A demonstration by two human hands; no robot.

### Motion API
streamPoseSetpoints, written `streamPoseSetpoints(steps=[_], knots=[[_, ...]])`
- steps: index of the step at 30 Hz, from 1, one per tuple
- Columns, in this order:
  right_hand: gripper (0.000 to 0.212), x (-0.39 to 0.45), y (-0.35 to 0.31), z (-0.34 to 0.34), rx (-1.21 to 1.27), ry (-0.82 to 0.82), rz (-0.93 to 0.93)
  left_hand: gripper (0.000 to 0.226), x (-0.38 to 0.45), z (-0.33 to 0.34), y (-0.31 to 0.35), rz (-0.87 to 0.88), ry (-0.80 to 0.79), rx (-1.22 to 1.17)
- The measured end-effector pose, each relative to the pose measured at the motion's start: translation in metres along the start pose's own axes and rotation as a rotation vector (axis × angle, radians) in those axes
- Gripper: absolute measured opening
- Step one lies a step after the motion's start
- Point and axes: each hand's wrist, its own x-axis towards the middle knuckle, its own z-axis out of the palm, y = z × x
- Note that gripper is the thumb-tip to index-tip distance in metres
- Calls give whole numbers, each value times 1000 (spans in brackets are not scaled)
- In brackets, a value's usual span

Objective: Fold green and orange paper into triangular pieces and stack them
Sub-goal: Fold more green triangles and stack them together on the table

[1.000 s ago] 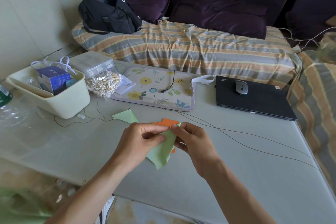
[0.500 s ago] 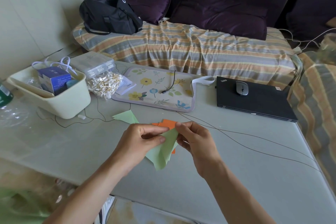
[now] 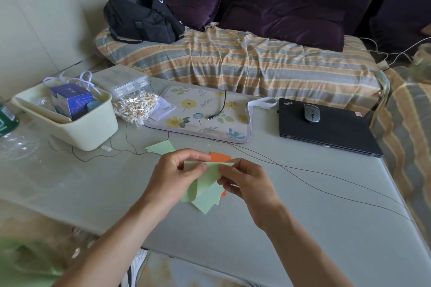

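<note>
Above the counter (image 3: 303, 205), our left hand (image 3: 173, 178) and right hand (image 3: 247, 182) each keep a pinching grip clamped on the green paper (image 3: 207, 191), orange paper (image 3: 219, 157) behind.

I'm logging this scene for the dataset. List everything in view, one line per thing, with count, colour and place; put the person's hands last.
green paper: one, light green, partly folded, held over the table
green triangle: one, light green, on the table beyond the hands
orange paper: orange, count unclear, under the held sheet
table: one, pale grey
bin: one, cream, table's left, holding a blue box
bag of swabs: one, clear, beside the bin
mat: one, floral, table's far middle
laptop: one, black, closed, table's right
mouse: one, grey, on the laptop
black bag: one, on the striped sofa cover
left hand: pinches the green paper
right hand: pinches the green paper
</note>
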Motion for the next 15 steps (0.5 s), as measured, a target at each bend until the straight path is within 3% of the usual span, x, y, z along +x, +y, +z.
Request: streamPoseSetpoints(steps=[15], knots=[[4, -1, -1, 0, -81, 1, -73, 15, 8, -7, -2, 129, -56, 184]])
